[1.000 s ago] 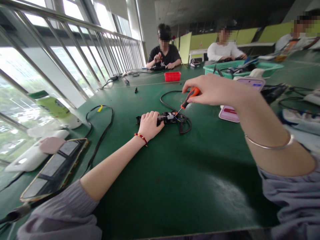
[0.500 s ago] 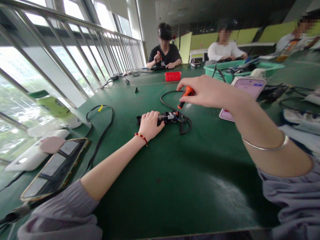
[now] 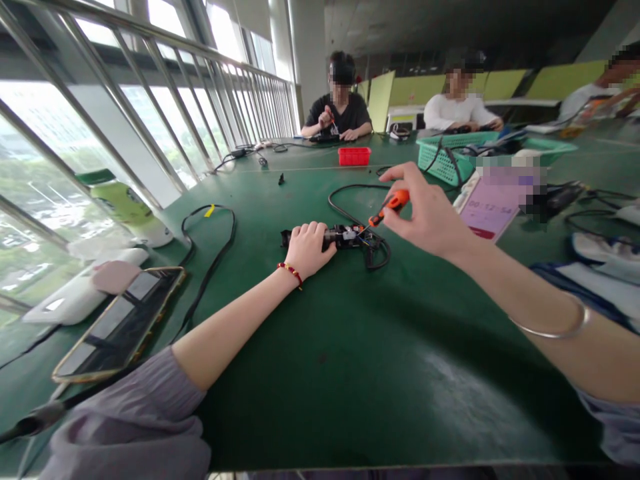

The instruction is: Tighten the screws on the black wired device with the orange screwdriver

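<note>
My left hand (image 3: pixel 311 250) is wrapped over a black elongated device (image 3: pixel 345 236) lying on the green table and holds it down. The device's right end is uncovered, with small parts and thin wires showing; its exact kind is unclear. A black cable (image 3: pixel 383 257) loops beside that end. In my right hand (image 3: pixel 420 210) is an orange-and-black screwdriver (image 3: pixel 397 200), gripped by its handle between thumb and fingers. It leans down to the left, with its tip at the open end of the device; whether the tip touches anything I cannot tell.
A phone (image 3: pixel 493 203) stands propped behind my right hand, near a green basket (image 3: pixel 443 160) of parts. Farther back is a red tray (image 3: pixel 354 157). On the left lie another phone (image 3: pixel 120 323), a bottle (image 3: pixel 127 210) and a black cable (image 3: pixel 230 237). Several people sit across the table.
My right hand has come lower and tilted, so the screwdriver leans more to the right than before. My left hand keeps its hold on the device. The whole view has shifted slightly.
</note>
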Tool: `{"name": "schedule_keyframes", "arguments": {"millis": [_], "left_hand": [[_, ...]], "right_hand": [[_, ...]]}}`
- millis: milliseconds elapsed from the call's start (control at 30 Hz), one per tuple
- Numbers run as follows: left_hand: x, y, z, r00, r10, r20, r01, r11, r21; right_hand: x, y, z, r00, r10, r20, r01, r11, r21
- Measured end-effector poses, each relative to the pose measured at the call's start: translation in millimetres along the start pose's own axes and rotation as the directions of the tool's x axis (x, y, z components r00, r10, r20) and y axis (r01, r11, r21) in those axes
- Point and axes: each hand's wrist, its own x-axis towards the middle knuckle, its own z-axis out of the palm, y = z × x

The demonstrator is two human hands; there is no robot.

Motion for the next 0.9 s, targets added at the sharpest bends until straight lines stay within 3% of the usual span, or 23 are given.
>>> {"name": "schedule_keyframes", "arguments": {"millis": [67,167,233,433,567,733,900], "left_hand": [[0,0,-0.6,1.000,-0.004,0.007,0.004,1.000,-0.004],[0,0,-0.8,1.000,-0.001,0.010,0.001,1.000,-0.004],[1,0,-0.9,1.000,0.000,0.010,0.001,1.000,-0.003],[0,0,-3.2,1.000,0.018,-0.014,-0.018,0.999,-0.031],[-1,0,-3.5,0.989,0.127,-0.079,-0.130,0.991,-0.031],[0,0,-2.4,0.993,0.119,0.012,-0.119,0.992,-0.031],[0,1,-3.4,0.993,0.112,0.030,-0.112,0.994,-0.004]], "right_hand": [[-13,9,9,0.996,-0.003,-0.085,0.008,0.998,0.065],[-34,24,27,0.960,0.048,-0.278,0.006,0.982,0.188],[-47,29,38,0.936,0.066,-0.346,0.021,0.970,0.243],[-61,26,48,0.944,0.144,-0.298,-0.028,0.932,0.362],[-60,28,51,0.918,0.133,-0.375,0.010,0.934,0.357],[-61,32,56,0.878,0.129,-0.462,0.045,0.936,0.348],[-62,27,58,0.924,0.196,-0.329,-0.028,0.892,0.452]]}}
